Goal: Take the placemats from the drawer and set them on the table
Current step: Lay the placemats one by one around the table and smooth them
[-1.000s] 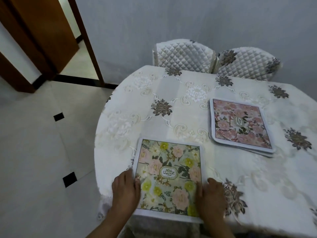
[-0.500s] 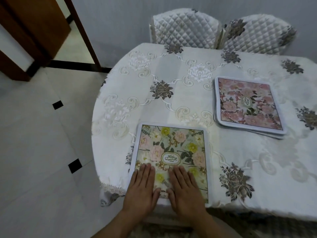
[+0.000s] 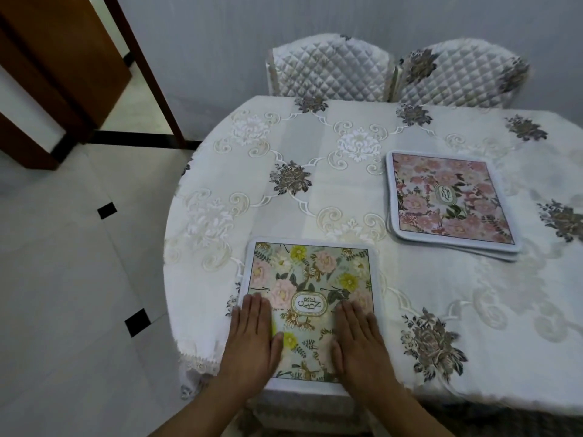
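Placemat [image 3: 310, 298] at six o'clock lies under my left hand [image 3: 254, 345] and right hand [image 3: 359, 345], both flat, fingers extended. My palms hide its near corners.

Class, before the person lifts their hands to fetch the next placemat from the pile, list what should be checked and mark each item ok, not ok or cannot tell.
1. Green placemat lies flat on the table: ok.
2. Its near edge sits fully on the tabletop: cannot tell; it reaches the table's edge.
3. Left hand and right hand are flat and open, gripping nothing: ok.
4. Pink placemat pile lies on the table, apart from the green one: ok.
5. How many mats remain in the pile: cannot tell; more than one edge shows.
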Motion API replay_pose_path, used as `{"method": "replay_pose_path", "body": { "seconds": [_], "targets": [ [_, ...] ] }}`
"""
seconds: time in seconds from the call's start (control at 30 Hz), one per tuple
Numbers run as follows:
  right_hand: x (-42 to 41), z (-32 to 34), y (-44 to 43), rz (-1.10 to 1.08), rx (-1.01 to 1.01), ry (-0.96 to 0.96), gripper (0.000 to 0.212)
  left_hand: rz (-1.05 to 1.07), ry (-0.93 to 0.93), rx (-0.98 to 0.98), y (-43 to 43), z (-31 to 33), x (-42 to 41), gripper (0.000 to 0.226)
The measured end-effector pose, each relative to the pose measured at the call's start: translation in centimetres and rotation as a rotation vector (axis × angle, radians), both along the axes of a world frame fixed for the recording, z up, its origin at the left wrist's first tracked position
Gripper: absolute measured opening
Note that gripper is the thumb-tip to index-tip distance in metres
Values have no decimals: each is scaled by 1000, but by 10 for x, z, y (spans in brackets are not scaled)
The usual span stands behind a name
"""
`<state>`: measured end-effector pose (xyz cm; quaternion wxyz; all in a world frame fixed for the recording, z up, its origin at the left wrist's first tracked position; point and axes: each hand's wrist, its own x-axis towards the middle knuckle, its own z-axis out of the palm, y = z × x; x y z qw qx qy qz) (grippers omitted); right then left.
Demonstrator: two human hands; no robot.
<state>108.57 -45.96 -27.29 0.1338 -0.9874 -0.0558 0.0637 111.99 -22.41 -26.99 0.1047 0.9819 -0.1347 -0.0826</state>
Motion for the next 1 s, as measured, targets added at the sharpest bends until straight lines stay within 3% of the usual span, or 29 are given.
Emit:
{"method": "replay_pose_path", "body": {
  "seconds": [0.3, 0.57, 0.87, 1.0],
  "targets": [
    [130, 0, 59, 131, -5, -16, 64, -187, -62, -11, -18, 4, 128, 67],
    [162, -5, 55, 144, -9, -84, 67, -279, -127, -45, -13, -7, 163, 64],
    [150, -5, -70, -116, -25, -40, 70, -171, -123, -99, 38, -13, 165, 62],
    [145, -4, -84, -137, -33, -38, 72, -134, -104, -70, 45, -14, 159, 64]
  ]
}}
